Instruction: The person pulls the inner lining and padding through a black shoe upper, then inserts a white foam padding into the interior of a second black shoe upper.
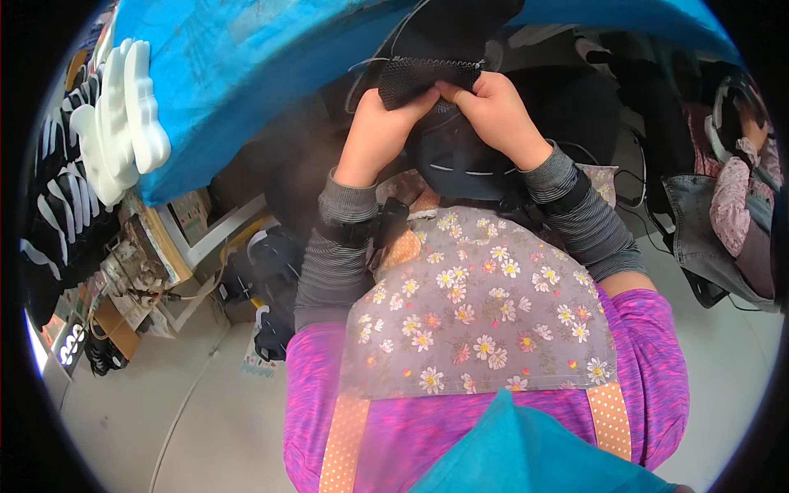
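Observation:
A black knit shoe upper (423, 76) with a pale zigzag stitch line along its edge is held up in front of me, near the blue-covered table. My left hand (380, 131) grips its lower left side, thumb pointing inward. From the right, my right hand (501, 117) pinches the same piece close to the left thumb. The two thumbs nearly meet at the mesh edge, and the fingers behind the fabric are hidden. Loose thread sticks out on the left of the upper. Below the hands is a dark part with pale curved lines, unclear in kind.
White shoe soles (136, 107) stand at the left end of the blue table cover (222, 78). Black-and-white shoes (62, 209) fill a rack at far left. At right sits a co-worker with a pink sleeve (731, 201). Cables lie on the floor.

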The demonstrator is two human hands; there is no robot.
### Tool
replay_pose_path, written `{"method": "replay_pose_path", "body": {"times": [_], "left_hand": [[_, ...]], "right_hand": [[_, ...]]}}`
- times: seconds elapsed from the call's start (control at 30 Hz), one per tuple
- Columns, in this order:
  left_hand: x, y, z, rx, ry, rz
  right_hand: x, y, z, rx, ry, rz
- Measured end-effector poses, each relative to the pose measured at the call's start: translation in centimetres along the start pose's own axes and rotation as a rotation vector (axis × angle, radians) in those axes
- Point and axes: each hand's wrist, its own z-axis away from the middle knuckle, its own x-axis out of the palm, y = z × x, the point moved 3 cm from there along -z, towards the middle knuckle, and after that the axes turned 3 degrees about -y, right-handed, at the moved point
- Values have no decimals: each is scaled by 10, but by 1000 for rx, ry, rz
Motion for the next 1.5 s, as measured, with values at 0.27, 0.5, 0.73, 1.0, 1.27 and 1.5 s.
{"method": "replay_pose_path", "body": {"times": [0.27, 0.5, 0.73, 1.0, 1.27, 1.5], "left_hand": [[4, -3, 7, 114, 136, -141], [-1, -2, -1, 49, 108, -239], [4, -8, -4, 72, 77, -160], [8, 0, 8, 135, 187, -252], [9, -6, 1, 72, 113, -66], [3, -7, 5, 146, 136, -119]], "right_hand": [[7, 2, 2, -137, 74, -110], [0, 6, -4, -62, 70, -125], [7, 23, -4, -136, 169, -66], [3, 5, 1, -244, 157, -186], [1, 17, -2, -124, 103, -40], [3, 2, -3, -140, 55, -168]]}}
